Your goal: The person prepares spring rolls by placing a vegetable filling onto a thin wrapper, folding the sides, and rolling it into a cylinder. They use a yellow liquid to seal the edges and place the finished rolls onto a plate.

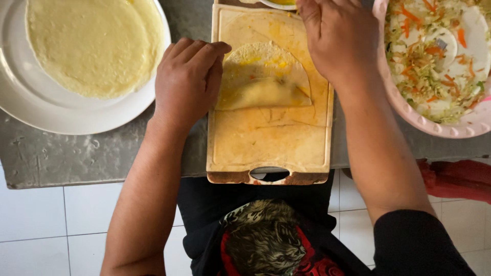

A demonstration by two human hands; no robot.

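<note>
Wrapper (263, 82) half-folded on cutting board (269, 138); my left hand (186, 82) curled, fingertips pinning fold edge; right hand (340, 38) fingers hidden, cannot tell grip. Thin wet sheet may tear if I press harder.

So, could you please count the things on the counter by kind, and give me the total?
Thin wrappers: 2 (a stack on the white plate, a folded wrapper on the board)
White plate: 1
Wooden cutting board: 1
Pink bowl of shredded vegetables: 1
Small dish, mostly cut off: 1
Total: 6
</note>
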